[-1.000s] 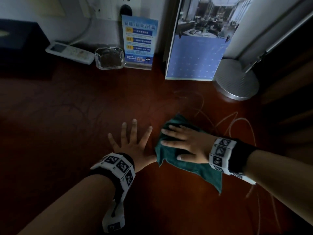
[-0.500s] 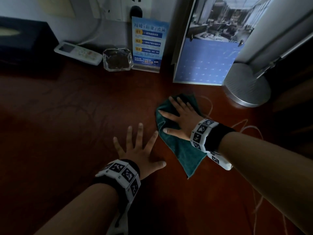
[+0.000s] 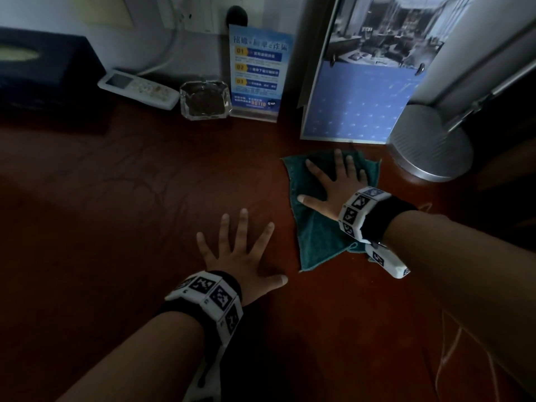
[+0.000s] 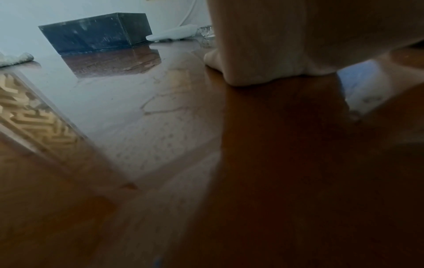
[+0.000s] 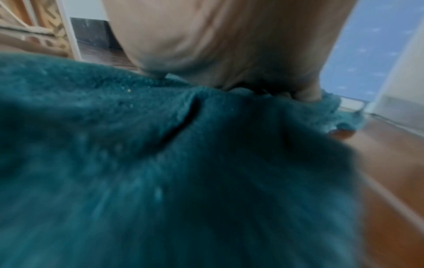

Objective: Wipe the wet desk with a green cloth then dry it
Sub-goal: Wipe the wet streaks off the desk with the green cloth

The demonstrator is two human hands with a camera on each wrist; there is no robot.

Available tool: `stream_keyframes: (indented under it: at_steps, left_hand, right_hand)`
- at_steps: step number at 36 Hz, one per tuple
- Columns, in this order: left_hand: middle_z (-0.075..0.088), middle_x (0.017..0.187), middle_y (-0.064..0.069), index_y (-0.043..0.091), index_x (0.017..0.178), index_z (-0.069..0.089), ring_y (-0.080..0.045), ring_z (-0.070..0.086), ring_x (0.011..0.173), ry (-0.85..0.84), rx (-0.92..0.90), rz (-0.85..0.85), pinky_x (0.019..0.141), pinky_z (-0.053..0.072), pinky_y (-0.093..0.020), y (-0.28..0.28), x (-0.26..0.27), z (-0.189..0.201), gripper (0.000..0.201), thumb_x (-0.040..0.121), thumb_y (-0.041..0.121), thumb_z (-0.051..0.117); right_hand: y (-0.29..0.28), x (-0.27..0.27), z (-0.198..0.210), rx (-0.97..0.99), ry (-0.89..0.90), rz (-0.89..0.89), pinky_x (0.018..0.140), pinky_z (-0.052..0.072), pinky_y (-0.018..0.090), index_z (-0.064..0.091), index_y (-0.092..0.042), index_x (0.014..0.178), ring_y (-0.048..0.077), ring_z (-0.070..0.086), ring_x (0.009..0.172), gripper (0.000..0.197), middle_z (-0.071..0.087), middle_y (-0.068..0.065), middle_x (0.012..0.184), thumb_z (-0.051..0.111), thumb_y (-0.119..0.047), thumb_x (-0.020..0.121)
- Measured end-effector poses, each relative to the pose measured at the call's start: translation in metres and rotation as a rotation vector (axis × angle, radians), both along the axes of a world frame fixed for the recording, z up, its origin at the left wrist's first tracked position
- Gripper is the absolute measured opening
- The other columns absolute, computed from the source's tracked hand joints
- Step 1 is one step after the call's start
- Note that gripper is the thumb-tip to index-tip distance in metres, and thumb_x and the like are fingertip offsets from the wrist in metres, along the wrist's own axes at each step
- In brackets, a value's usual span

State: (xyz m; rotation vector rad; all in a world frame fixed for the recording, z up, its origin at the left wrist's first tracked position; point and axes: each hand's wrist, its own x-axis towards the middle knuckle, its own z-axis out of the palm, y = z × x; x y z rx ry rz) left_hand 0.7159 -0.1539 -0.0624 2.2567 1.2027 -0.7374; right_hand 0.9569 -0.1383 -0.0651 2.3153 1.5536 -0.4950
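Observation:
A dark green cloth (image 3: 314,233) lies spread on the red-brown wooden desk (image 3: 121,216), right of centre. My right hand (image 3: 333,181) presses flat on its far half with fingers straight and spread. In the right wrist view the cloth (image 5: 160,163) fills the frame under my palm (image 5: 218,45). My left hand (image 3: 240,250) rests flat on the bare desk to the cloth's left, fingers splayed, holding nothing. The left wrist view shows that palm (image 4: 263,54) on the glossy desk (image 4: 275,163), with faint wet streaks (image 4: 160,108).
Along the back wall stand a dark tissue box (image 3: 43,76), a white remote (image 3: 137,88), a glass ashtray (image 3: 204,100), a blue sign (image 3: 258,74) and a standing calendar (image 3: 362,91). A round metal lamp base (image 3: 429,146) sits just right of the cloth.
My right hand has slid the green cloth away from me and to the right, up to the foot of the calendar. The left hand has stayed flat in place.

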Motion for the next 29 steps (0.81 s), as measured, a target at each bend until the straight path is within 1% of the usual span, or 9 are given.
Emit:
stream_keyframes:
  at_steps: [5, 8, 13, 15, 17, 20, 23, 26, 29]
  left_hand:
    - [-0.050, 0.140, 0.002, 0.052, 0.133, -0.031, -0.030, -0.042, 0.131, 0.006, 0.011, -0.002, 0.099, -0.019, -0.067, 0.000, 0.000, -0.002, 0.096, 0.071, 0.085, 0.034]
    - [-0.050, 0.140, 0.002, 0.052, 0.133, -0.031, -0.030, -0.042, 0.131, 0.003, 0.009, -0.001, 0.099, -0.019, -0.067, 0.000, 0.000, -0.002, 0.096, 0.071, 0.084, 0.035]
    - [-0.053, 0.136, 0.003, 0.051, 0.133, -0.032, -0.030, -0.042, 0.131, 0.006, 0.005, -0.005, 0.100, -0.019, -0.067, 0.000, 0.000, -0.001, 0.097, 0.071, 0.085, 0.034]
    - [-0.055, 0.133, 0.003, 0.051, 0.133, -0.033, -0.031, -0.042, 0.131, 0.009, 0.004, -0.008, 0.100, -0.018, -0.067, 0.000, 0.000, -0.001, 0.097, 0.071, 0.085, 0.034]
    - [-0.053, 0.136, 0.002, 0.052, 0.133, -0.033, -0.031, -0.042, 0.131, 0.017, 0.002, -0.008, 0.100, -0.018, -0.067, 0.000, 0.001, 0.000, 0.097, 0.071, 0.085, 0.034]
    - [-0.051, 0.139, 0.002, 0.052, 0.133, -0.032, -0.031, -0.042, 0.131, 0.025, -0.009, -0.007, 0.100, -0.018, -0.067, 0.000, 0.001, 0.002, 0.097, 0.071, 0.085, 0.035]
    - [-0.051, 0.139, 0.002, 0.051, 0.133, -0.032, -0.031, -0.042, 0.131, 0.026, -0.020, -0.014, 0.100, -0.018, -0.067, 0.001, 0.000, 0.004, 0.097, 0.072, 0.084, 0.035]
    - [-0.052, 0.138, 0.001, 0.051, 0.133, -0.033, -0.032, -0.042, 0.130, 0.035, -0.028, -0.024, 0.101, -0.017, -0.068, 0.001, 0.000, 0.005, 0.096, 0.072, 0.084, 0.034]
    - [-0.052, 0.138, 0.001, 0.050, 0.133, -0.033, -0.032, -0.042, 0.130, 0.035, -0.034, -0.028, 0.101, -0.016, -0.068, 0.002, 0.000, 0.006, 0.096, 0.072, 0.085, 0.033]
  right_hand:
    - [-0.020, 0.004, 0.005, -0.030, -0.019, -0.044, 0.114, 0.007, 0.058, -0.018, -0.056, 0.140, 0.035, -0.014, 0.145, 0.092, -0.028, 0.008, 0.155, 0.029, -0.090, 0.069]
    - [-0.037, 0.007, 0.004, -0.034, -0.041, -0.062, 0.115, 0.008, 0.058, -0.019, -0.055, 0.140, 0.035, -0.013, 0.145, 0.095, -0.028, 0.009, 0.155, 0.030, -0.091, 0.067]
    - [-0.064, 0.013, 0.002, -0.053, -0.063, -0.079, 0.115, 0.006, 0.057, -0.023, -0.055, 0.138, 0.035, -0.014, 0.144, 0.097, -0.030, 0.009, 0.154, 0.026, -0.093, 0.063]
    - [-0.071, 0.015, 0.003, -0.071, -0.054, -0.089, 0.115, 0.005, 0.057, -0.025, -0.057, 0.136, 0.035, -0.015, 0.144, 0.099, -0.032, 0.008, 0.154, 0.020, -0.095, 0.057]
    - [-0.077, 0.016, 0.005, -0.086, -0.052, -0.098, 0.115, 0.005, 0.057, -0.027, -0.057, 0.135, 0.034, -0.016, 0.144, 0.101, -0.033, 0.008, 0.153, 0.016, -0.096, 0.052]
    - [-0.087, 0.015, 0.008, -0.109, -0.054, -0.112, 0.116, 0.004, 0.056, -0.027, -0.056, 0.135, 0.034, -0.017, 0.144, 0.099, -0.034, 0.008, 0.153, 0.020, -0.095, 0.057]
    - [-0.096, 0.014, 0.011, -0.129, -0.060, -0.130, 0.116, 0.004, 0.056, -0.030, -0.056, 0.133, 0.034, -0.016, 0.144, 0.099, -0.034, 0.009, 0.152, 0.018, -0.095, 0.055]
    - [-0.107, 0.013, 0.013, -0.131, -0.058, -0.162, 0.116, 0.005, 0.056, -0.027, -0.056, 0.136, 0.034, -0.016, 0.144, 0.097, -0.034, 0.008, 0.153, 0.025, -0.092, 0.062]
    - [-0.119, 0.013, 0.014, -0.131, -0.041, -0.195, 0.116, 0.004, 0.056, -0.026, -0.056, 0.136, 0.034, -0.017, 0.144, 0.097, -0.034, 0.008, 0.153, 0.028, -0.091, 0.064]
